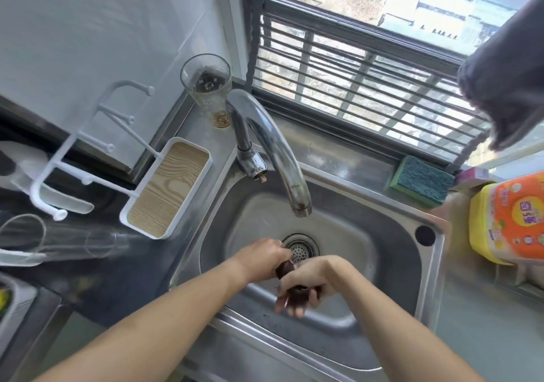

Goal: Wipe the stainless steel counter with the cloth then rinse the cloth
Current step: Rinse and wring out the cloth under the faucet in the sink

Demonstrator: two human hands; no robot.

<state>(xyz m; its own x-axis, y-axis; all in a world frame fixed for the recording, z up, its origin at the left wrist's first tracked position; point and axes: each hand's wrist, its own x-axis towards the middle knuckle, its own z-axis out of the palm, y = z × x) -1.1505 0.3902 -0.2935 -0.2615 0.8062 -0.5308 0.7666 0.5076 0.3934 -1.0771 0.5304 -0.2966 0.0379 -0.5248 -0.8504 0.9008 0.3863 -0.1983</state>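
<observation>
A small dark brown cloth (285, 269) is twisted into a tight roll between both hands over the steel sink basin (368, 234). My left hand (262, 259) grips its upper end, close to the drain strainer (300, 248). My right hand (306, 281) grips its lower end, fingers curled around it. The chrome faucet (273, 149) arches above the basin; no water runs from its spout. The stainless steel counter (482, 322) runs around the sink.
A green scouring sponge (421, 179) lies on the sill ledge. An orange and yellow packet (509, 219) stands at right. A drinking glass (207, 90) stands behind the faucet. A white rack with a wooden tray (164, 187) sits left. A grey cloth (506, 87) hangs upper right.
</observation>
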